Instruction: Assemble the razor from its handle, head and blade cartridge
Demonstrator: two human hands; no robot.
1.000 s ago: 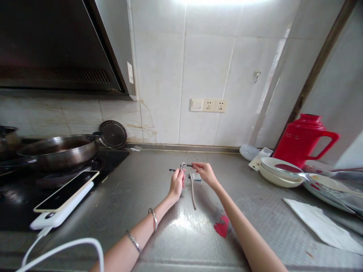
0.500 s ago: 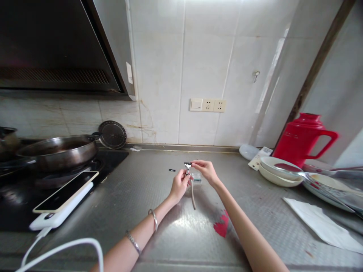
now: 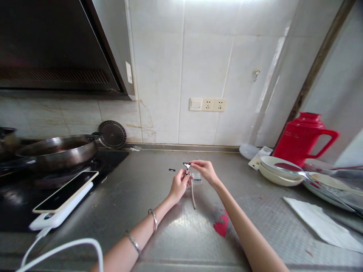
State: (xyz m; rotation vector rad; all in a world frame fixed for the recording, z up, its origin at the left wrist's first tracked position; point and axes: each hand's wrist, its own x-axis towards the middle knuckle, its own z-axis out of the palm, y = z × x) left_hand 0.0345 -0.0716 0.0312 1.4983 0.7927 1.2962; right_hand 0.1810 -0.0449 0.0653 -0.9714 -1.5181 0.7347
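Note:
A small razor (image 3: 187, 168) with a silver neck and a dark head is held up over the metal counter. My left hand (image 3: 179, 186) is closed around its handle just below the head; the pale handle (image 3: 193, 196) seems to extend down toward me. The fingertips of my right hand (image 3: 206, 172) pinch the right end of the dark head. Behind and between my hands lies a small clear plastic case (image 3: 196, 177). A small black piece (image 3: 171, 170) rests on the counter to the left of the razor.
On the left, a phone (image 3: 66, 192) lies on a white power bank (image 3: 61, 211) beside a steel pan (image 3: 59, 151). At right stand a red jug (image 3: 302, 139), stacked bowls (image 3: 279, 179) and a white paper (image 3: 323, 223). Wall sockets (image 3: 208, 105) are ahead.
The razor head and my right fingertips have shifted very slightly left. Both hands keep their hold.

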